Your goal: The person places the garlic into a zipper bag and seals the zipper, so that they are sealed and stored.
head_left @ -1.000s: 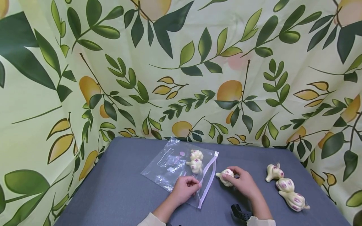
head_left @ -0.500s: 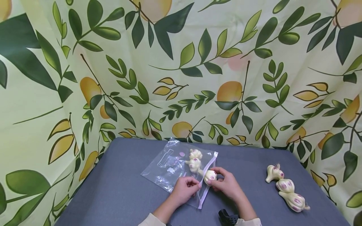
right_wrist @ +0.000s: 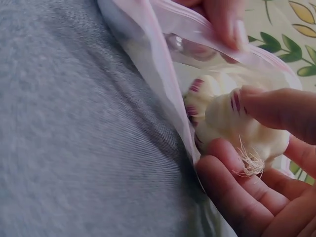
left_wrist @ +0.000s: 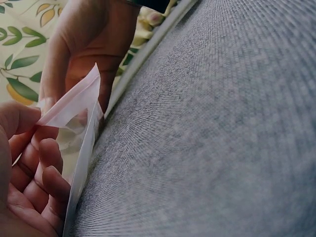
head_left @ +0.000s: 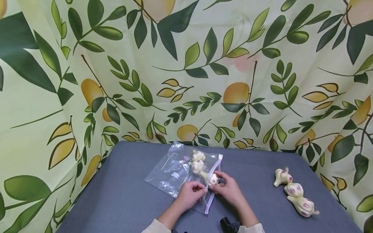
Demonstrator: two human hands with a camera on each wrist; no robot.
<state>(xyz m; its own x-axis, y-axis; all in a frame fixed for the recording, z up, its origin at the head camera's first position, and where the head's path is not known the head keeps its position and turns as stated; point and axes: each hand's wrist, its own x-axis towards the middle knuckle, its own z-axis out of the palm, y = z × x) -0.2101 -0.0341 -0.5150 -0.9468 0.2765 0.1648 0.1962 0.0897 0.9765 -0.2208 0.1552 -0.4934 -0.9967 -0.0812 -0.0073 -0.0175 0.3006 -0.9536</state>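
Observation:
A clear zip bag (head_left: 163, 176) with a pink-edged opening lies on the table, its mouth toward the right. My left hand (head_left: 190, 194) pinches the upper lip of that mouth between thumb and finger; in the left wrist view the pink strip (left_wrist: 74, 101) lifts away from the lower edge. With my right hand (head_left: 228, 191) I grip a garlic bulb (right_wrist: 242, 121) at the opening, stem end inward and the root tuft facing my palm. Two other garlic bulbs (head_left: 198, 160) are inside the bag, near its far side.
To the right, three garlic bulbs (head_left: 295, 191) lie in a slanting row on the grey table (head_left: 125, 194). A fabric backdrop (head_left: 209, 87) printed with leaves and fruit stands behind the table and along both sides.
My right hand has moved left, bringing its garlic bulb from beside the bag into the opening. The left hand keeps its pinch on the bag's edge.

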